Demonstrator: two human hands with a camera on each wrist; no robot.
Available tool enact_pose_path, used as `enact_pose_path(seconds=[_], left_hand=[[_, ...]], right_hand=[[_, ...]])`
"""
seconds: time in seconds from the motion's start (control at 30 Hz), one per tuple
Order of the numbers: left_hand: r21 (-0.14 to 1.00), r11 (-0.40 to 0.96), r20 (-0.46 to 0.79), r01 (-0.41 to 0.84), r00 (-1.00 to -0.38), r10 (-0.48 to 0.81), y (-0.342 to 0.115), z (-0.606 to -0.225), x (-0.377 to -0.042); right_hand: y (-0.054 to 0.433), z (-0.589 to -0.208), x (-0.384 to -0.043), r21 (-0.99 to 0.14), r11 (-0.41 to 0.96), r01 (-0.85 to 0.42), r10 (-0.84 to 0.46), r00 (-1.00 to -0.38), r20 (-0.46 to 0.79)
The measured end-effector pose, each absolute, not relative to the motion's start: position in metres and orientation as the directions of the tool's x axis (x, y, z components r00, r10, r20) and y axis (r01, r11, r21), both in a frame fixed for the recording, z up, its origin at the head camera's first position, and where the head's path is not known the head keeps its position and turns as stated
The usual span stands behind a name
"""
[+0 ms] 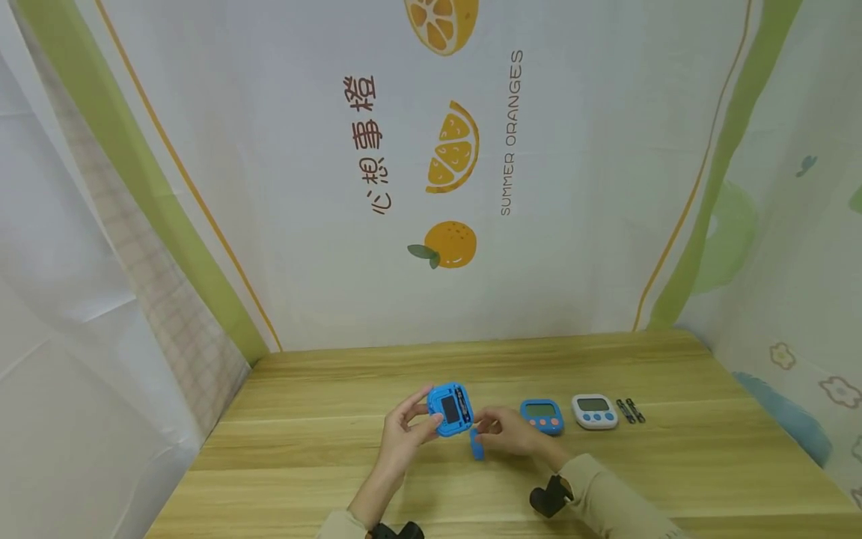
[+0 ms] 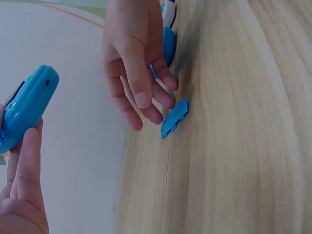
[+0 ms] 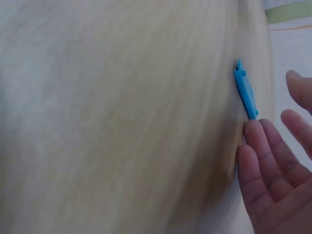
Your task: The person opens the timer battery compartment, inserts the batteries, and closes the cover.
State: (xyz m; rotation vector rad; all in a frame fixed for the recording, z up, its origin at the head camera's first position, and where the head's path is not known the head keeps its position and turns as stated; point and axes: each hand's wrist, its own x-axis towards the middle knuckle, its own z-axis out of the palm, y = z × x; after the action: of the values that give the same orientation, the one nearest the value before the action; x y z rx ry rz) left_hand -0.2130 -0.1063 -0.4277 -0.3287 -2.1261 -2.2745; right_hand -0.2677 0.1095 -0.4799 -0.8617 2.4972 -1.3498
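Left hand (image 1: pixel 401 433) grips a rounded blue plastic timer (image 1: pixel 450 409), black battery (image 1: pixel 462 403) seemingly loaded; loose-fingered right hand (image 1: pixel 510 432) is beside the unfitted blue plastic cover (image 2: pixel 175 119).

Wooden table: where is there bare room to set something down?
Bare: the table left of the left hand, and the back strip between printed backdrop and white timer. Crowded: around the right hand, blue cover, pink-buttoned timer and batteries.

From my distant station I see beige fabric sleeves (image 1: pixel 609 490) and a pair of chunky, angular black wrist-worn devices (image 1: pixel 551 498).
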Motion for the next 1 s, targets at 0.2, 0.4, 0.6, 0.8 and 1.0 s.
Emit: enact_pose_path(seconds=[0.2,0.4,0.6,0.8,1.0], left_hand=[[0.989,-0.071,0.140,0.131,-0.980,0.142,-0.1063,-0.4300,-0.2143],[0.990,-0.075,0.133,0.123,-0.980,0.147,-0.1059,-0.4322,-0.2162],[0.989,-0.077,0.135,0.124,-0.978,0.159,-0.1065,-0.4336,-0.2165],[0.989,-0.075,0.139,0.128,-0.978,0.158,-0.1059,-0.4330,-0.2154],[0.990,-0.073,0.131,0.121,-0.979,0.156,-0.1053,-0.4344,-0.2157]], right_hand=[[0.1062,-0.4845,-0.2715,-0.813,0.460,-0.357,-0.546,-0.836,0.058],[0.1051,-0.4845,-0.2729,-0.792,0.497,-0.354,-0.559,-0.829,0.020],[0.1029,-0.4846,-0.2699,-0.776,0.507,-0.375,-0.570,-0.821,0.024],[0.1005,-0.4827,-0.2685,-0.760,0.515,-0.396,-0.577,-0.816,0.034],[0.1024,-0.4810,-0.2684,-0.766,0.505,-0.398,-0.592,-0.806,0.028]])
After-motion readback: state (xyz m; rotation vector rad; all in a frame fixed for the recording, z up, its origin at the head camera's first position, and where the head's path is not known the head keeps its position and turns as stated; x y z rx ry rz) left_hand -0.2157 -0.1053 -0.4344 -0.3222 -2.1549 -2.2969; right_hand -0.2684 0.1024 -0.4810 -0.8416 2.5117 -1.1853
